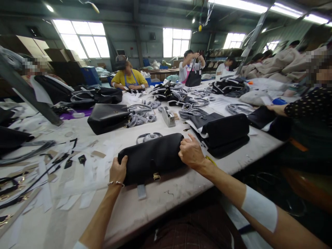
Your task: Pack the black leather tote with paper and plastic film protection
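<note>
A black handbag (149, 155) with a gold-coloured clasp (156, 176) lies on the table in front of me, its long side toward me. My left hand (118, 170) grips its left end, thumb on the near face. At the right end, the fingers of my right hand (191, 152) are curled against the bag's upper corner. Behind the bag sits a coil of grey-wrapped strap (150, 137). A small grey piece (141, 192) rests on the table just below the bag's front edge.
More black bags (225, 131) lie to the right, and another black bag (109, 117) stands behind left. A tape dispenser (168, 117) is beyond my bag. Paper strips (88, 166) and black straps litter the left. A co-worker's hand (277, 110) touches a bag at far right.
</note>
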Available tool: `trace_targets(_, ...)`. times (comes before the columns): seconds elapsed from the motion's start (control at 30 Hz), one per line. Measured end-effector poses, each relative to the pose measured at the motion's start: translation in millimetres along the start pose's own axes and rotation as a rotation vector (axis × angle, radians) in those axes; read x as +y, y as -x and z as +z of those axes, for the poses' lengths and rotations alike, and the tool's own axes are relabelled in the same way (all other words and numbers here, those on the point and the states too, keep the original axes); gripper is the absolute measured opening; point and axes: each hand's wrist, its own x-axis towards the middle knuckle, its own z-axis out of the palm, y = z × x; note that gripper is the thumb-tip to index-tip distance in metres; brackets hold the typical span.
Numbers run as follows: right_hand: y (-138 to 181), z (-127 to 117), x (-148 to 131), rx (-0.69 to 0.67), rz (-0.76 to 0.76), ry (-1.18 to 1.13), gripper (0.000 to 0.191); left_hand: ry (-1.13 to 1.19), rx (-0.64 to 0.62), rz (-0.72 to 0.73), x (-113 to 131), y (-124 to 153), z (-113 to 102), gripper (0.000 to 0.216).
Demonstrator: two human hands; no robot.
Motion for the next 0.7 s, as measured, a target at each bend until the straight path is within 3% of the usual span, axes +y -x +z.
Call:
trace_targets(0.2,-17,-23,14,0.216,0.01,-0.037,0.017,0.14,0.345,0.077,13,-5,-36,0.031)
trace_targets(0.33,-22,-29,24,0.323,0.061,-0.178,0.018,0.212,0.497,0.144,20,-19,-53,0.03)
trace_targets(0.5,-21,-16,37,0.283,0.126,-0.462,0.016,0.215,0.514,0.17,18,-23,-52,0.03)
trace_targets(0.63,-22,-16,36,0.133,0.19,-0.667,0.013,0.224,0.506,0.144,15,-22,-49,0.031)
trace_targets(0.7,-23,-22,30,0.12,0.246,-0.663,0.023,0.232,0.518,0.136,12,-23,-49,0.031)
